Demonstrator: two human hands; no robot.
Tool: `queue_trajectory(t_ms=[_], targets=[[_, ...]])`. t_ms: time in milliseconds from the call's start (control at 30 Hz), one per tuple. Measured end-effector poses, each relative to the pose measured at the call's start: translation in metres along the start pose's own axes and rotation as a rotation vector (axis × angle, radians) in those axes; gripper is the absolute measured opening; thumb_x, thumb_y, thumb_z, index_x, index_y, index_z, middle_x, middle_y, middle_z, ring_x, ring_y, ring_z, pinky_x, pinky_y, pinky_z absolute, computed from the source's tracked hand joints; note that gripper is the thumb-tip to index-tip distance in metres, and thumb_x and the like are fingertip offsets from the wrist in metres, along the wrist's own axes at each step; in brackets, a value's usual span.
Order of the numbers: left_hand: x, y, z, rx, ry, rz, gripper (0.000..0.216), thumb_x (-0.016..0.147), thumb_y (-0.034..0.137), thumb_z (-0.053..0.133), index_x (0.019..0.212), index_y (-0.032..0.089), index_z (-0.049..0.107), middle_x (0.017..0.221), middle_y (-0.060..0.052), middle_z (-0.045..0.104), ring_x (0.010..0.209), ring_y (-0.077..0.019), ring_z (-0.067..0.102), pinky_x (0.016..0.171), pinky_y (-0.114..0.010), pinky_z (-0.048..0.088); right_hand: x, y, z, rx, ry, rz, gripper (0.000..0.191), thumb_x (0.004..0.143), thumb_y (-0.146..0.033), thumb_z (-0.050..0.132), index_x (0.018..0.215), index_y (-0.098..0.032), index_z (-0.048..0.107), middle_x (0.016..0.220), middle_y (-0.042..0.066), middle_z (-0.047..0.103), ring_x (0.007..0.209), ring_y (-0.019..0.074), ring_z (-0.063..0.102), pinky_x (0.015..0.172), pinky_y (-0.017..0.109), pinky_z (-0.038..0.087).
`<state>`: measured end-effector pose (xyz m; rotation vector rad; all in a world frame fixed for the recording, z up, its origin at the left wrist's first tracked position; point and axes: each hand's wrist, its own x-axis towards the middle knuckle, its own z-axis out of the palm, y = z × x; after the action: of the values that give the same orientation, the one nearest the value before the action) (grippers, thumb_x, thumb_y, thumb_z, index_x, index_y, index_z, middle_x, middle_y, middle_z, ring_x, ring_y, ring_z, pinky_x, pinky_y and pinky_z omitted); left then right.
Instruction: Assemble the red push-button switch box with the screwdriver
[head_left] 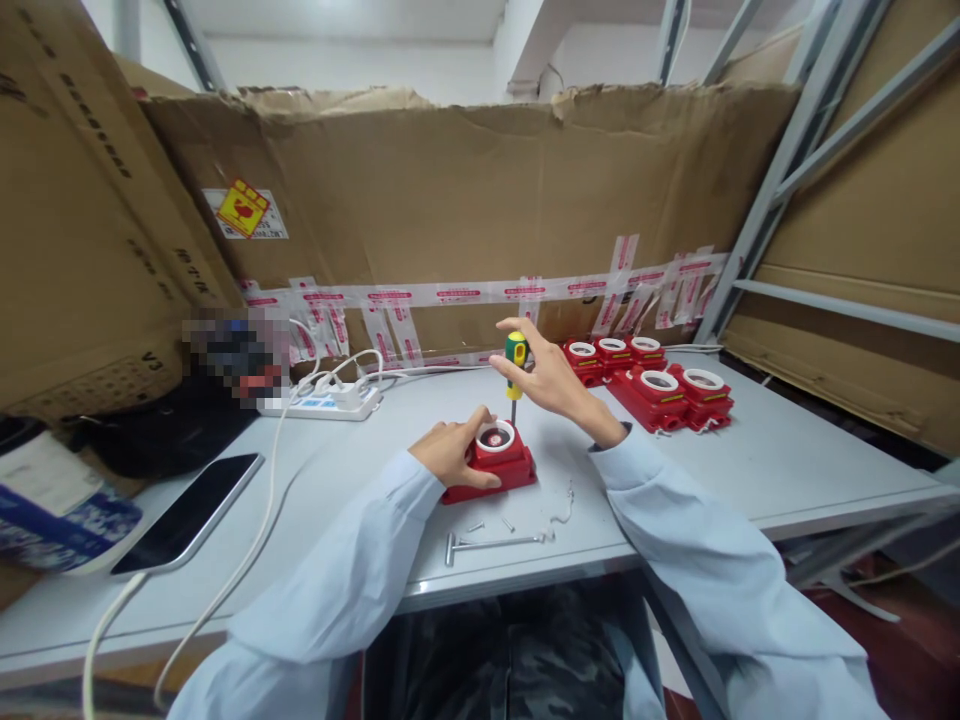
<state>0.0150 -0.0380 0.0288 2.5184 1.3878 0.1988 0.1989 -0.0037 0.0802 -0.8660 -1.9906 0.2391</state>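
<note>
Could slip: screwdriver [515, 352] standing near-upright, tip on the rim of the red housing [499, 465], held only by fingertips up at the yellow-green handle. Off-axis push probably enough to skid the tip and jab the left hand [454, 450] right beside it. Could also skate the housing across the smooth desk [750, 460] if the hold loosens. Loose screws [491, 524] just in front, near the desk edge; easy to sweep off with a sleeve.

Right hand [551, 380]: raised, wrist cocked, fingers pinching the handle top, index arched over. Left hand: curled, pressed around the housing's left side. Housing at desk centre, well apart from the red stack [652, 385] behind right.
</note>
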Motion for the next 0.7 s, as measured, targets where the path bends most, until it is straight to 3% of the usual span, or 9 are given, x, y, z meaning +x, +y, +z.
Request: queue_trajectory(t_ms=[67,133,200,333,400,500,567,633,700], targets=[[0.0,0.0,0.0,0.002,0.001,-0.002,0.069,0.062,0.055,0.066,0.116,0.025,0.036,0.115,-0.007,0.063,0.094,-0.0312,0.064,0.08,-0.035,0.045,0.001,0.007,-0.008,0.225,-0.165,-0.048,0.044,0.082,-0.03,0.051,0.124,-0.023,0.038,0.097,0.004,0.06,0.082,0.0152,0.06,0.072,0.029,0.046],[-0.001,0.001,0.0,0.005,0.007,0.003,0.068,0.062,0.056,0.066,0.115,0.024,0.036,0.116,-0.008,0.062,0.094,-0.032,0.063,0.08,-0.036,0.045,0.001,0.01,-0.013,0.324,-0.253,-0.061,0.041,0.082,-0.029,0.05,0.122,-0.023,0.039,0.093,0.003,0.06,0.081,0.0142,0.06,0.071,0.028,0.047],[-0.001,0.002,-0.001,0.003,0.011,0.01,0.068,0.063,0.055,0.066,0.115,0.024,0.036,0.117,-0.008,0.062,0.094,-0.032,0.064,0.08,-0.036,0.045,0.001,0.01,-0.011,0.231,-0.183,-0.036,0.034,0.08,-0.03,0.054,0.112,-0.022,0.046,0.083,0.0,0.059,0.072,0.0129,0.057,0.065,0.026,0.045],[-0.001,0.003,-0.001,0.011,0.0,0.004,0.068,0.063,0.055,0.066,0.115,0.024,0.034,0.11,-0.007,0.065,0.092,-0.0313,0.064,0.078,-0.035,0.045,0.0,0.002,0.004,-0.089,0.115,0.02,0.026,0.075,-0.034,0.059,0.095,-0.02,0.052,0.066,-0.004,0.052,0.057,0.0115,0.048,0.057,0.024,0.038],[-0.001,0.002,0.0,0.011,0.004,0.005,0.069,0.064,0.055,0.065,0.116,0.024,0.034,0.11,-0.007,0.064,0.093,-0.0315,0.064,0.078,-0.035,0.044,0.0,0.0,0.009,-0.162,0.144,0.029,0.025,0.077,-0.035,0.058,0.096,-0.02,0.053,0.064,-0.003,0.051,0.056,0.012,0.047,0.057,0.024,0.038],[-0.001,0.002,0.001,-0.005,0.007,0.008,0.068,0.064,0.054,0.066,0.115,0.024,0.034,0.115,-0.008,0.062,0.096,-0.0314,0.063,0.079,-0.036,0.044,0.001,0.002,0.005,-0.116,0.05,0.019,0.035,0.079,-0.034,0.056,0.111,-0.022,0.05,0.074,-0.001,0.056,0.061,0.0134,0.052,0.062,0.027,0.041],[-0.001,0.003,0.001,-0.017,0.006,0.008,0.067,0.063,0.053,0.067,0.115,0.025,0.034,0.116,-0.008,0.061,0.097,-0.0312,0.063,0.08,-0.036,0.044,0.001,0.004,-0.003,0.049,-0.089,-0.016,0.044,0.081,-0.031,0.054,0.122,-0.024,0.042,0.085,0.001,0.058,0.071,0.0142,0.056,0.069,0.029,0.045],[-0.001,0.003,0.002,-0.021,0.007,0.008,0.068,0.062,0.053,0.067,0.114,0.025,0.034,0.117,-0.008,0.061,0.097,-0.0315,0.062,0.08,-0.036,0.045,0.002,0.005,-0.011,0.241,-0.246,-0.057,0.045,0.082,-0.027,0.051,0.125,-0.024,0.038,0.093,0.002,0.058,0.081,0.0143,0.059,0.073,0.029,0.047],[-0.001,0.004,0.002,-0.02,0.009,0.001,0.068,0.062,0.053,0.068,0.115,0.025,0.035,0.116,-0.008,0.061,0.097,-0.0316,0.062,0.08,-0.035,0.045,0.002,0.003,-0.015,0.33,-0.316,-0.068,0.04,0.082,-0.025,0.05,0.121,-0.024,0.04,0.092,0.002,0.058,0.084,0.0138,0.059,0.073,0.028,0.047]])
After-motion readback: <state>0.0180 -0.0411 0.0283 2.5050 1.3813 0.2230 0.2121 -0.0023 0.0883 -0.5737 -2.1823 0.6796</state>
